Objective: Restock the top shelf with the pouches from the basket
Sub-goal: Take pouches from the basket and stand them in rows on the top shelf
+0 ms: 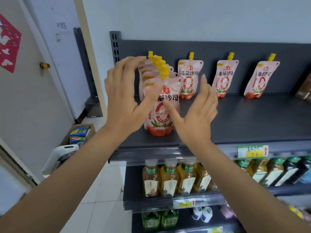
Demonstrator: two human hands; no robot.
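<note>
My bare left hand (124, 96) and right hand (196, 115) sit nearest, both spread open, holding nothing, flanking the front pouch. Dark grey metal top shelf (252, 121): mostly bare at right. Row of pink yellow-capped spouted pouches (159, 105) stands upright at its left end, long axis vertical, between my palms; left hand looks closer. Three single pouches (190, 78) stand along the back. White plastic basket (62, 153) sits low left, on the floor.

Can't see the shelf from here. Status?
Left hand and right hand open, flanking front pouch of leftmost row. Three single pouches at back. Top shelf otherwise bare, nothing blocking.
</note>
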